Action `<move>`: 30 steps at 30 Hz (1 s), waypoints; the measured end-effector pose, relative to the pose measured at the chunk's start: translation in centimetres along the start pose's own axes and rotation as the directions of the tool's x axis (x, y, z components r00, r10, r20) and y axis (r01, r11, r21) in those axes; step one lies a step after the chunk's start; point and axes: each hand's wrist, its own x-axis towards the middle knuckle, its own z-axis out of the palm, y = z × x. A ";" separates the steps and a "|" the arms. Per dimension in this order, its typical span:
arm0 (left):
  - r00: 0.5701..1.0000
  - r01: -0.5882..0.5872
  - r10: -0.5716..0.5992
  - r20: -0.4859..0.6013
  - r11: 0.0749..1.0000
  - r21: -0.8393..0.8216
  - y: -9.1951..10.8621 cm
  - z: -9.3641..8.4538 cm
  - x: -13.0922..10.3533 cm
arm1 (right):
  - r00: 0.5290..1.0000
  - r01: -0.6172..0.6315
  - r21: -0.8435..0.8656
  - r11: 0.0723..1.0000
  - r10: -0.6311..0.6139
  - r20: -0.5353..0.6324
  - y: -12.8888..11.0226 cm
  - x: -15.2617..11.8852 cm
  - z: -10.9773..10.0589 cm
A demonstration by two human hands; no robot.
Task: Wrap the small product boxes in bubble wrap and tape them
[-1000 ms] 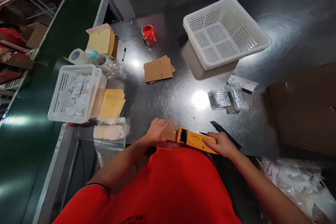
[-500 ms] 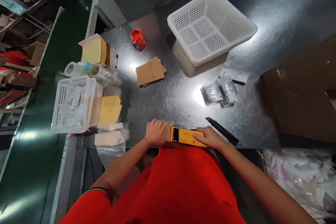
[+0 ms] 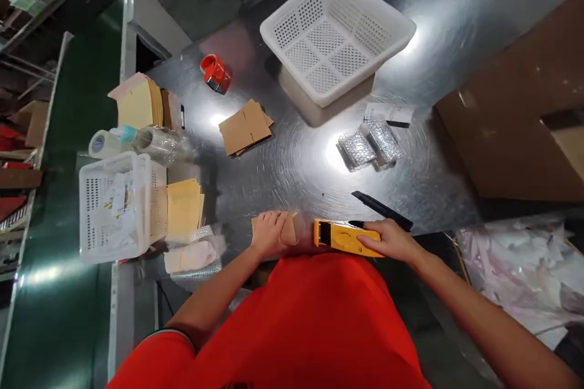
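At the table's front edge, my left hand [image 3: 269, 234] is closed over a small brown cardboard piece [image 3: 289, 231], which shows on both sides of the fingers. My right hand [image 3: 387, 239] grips the rear end of a yellow tool [image 3: 344, 237], whose dark opening faces left. A gap separates the tool from the cardboard. Just beyond my right hand lies a black knife [image 3: 382, 210]. Two bubble-wrapped packets [image 3: 370, 144] rest farther back, beside a white printed slip [image 3: 389, 113]. A stack of flat brown cardboard [image 3: 246, 127] lies at centre left.
A white basket [image 3: 298, 76] stands at the back, with a red tape dispenser [image 3: 216, 73] to its left. Another basket [image 3: 146, 200], yellow envelopes [image 3: 184, 206] and tape rolls [image 3: 104, 144] are at left. A large brown box [image 3: 506, 127] occupies the right.
My right hand has drawn the yellow tool rightward, off the cardboard under my left hand. The camera view has shifted and turned slightly.
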 end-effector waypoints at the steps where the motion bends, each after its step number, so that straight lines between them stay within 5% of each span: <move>1: 1.000 -0.011 0.011 -0.010 1.000 0.000 -0.1 0.0 0.0 | 1.000 -0.016 -0.021 1.000 0.016 -0.012 -0.2 -0.2 0.3; 7: 0.996 -0.087 0.087 -0.023 0.996 0.001 -0.2 -0.1 0.0 | 0.983 -0.182 -0.230 0.956 0.184 -0.016 -3.8 0.0 1.5; 14: 0.997 -0.079 0.079 -0.027 0.997 0.011 0.2 -0.4 0.1 | 0.961 -0.248 -0.460 0.852 0.277 -0.004 -9.3 4.9 2.0; 30: 0.993 -0.094 0.098 -0.070 0.993 0.067 0.6 -0.8 -0.1 | 0.969 -0.244 -0.474 0.846 0.232 -0.086 -12.9 8.0 1.4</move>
